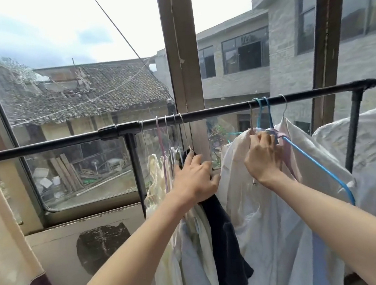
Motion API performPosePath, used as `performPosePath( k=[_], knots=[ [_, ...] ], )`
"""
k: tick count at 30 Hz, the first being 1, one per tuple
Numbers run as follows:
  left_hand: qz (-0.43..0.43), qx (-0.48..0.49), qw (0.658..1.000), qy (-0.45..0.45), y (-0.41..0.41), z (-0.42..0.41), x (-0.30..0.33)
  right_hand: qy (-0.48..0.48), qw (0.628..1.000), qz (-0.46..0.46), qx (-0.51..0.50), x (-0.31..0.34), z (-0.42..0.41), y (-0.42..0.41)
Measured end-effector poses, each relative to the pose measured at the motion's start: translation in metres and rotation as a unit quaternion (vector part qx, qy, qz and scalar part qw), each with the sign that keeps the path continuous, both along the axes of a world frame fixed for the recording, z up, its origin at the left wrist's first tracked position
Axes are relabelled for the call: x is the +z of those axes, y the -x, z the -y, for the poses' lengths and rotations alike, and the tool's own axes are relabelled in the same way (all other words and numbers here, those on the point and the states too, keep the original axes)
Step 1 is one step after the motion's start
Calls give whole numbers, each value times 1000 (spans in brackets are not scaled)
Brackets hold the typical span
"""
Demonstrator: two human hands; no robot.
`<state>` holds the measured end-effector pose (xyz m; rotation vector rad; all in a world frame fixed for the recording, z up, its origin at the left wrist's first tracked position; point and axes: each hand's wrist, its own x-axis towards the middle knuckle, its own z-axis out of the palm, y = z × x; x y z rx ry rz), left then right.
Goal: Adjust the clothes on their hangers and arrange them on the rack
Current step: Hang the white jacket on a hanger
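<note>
A black rack bar (214,112) runs across in front of a window. On its left part hang several pale garments and one dark navy garment (225,239), bunched together on thin hangers. My left hand (193,180) grips the shoulder of the navy garment. To the right hang white and pale pink shirts (256,205) on blue hangers (318,166). My right hand (263,156) grips the collar area of these shirts just under the hooks.
Another white garment (372,150) hangs at the far right past the rack's upright post (353,131). A cream and purple curtain (3,248) hangs at the left. The window frame post (181,60) stands just behind the bar.
</note>
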<state>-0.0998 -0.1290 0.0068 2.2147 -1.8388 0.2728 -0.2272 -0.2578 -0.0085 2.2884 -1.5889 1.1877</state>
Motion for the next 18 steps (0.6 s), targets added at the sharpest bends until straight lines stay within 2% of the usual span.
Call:
performPosePath(
  k=[5, 10, 15, 18],
  knots=[
    [40, 10, 999, -14, 0, 4, -2, -7, 999, 25, -45, -1, 6, 23],
    [48, 20, 998, -18, -2, 5, -5, -103, 994, 25, -12, 1, 8, 29],
    [63, 31, 997, -13, -4, 7, -9, -135, 984, 117, 9, 9, 21, 34],
    [74, 35, 997, -9, -7, 7, -11, -149, 979, 143, -6, 9, 33, 47]
  ],
)
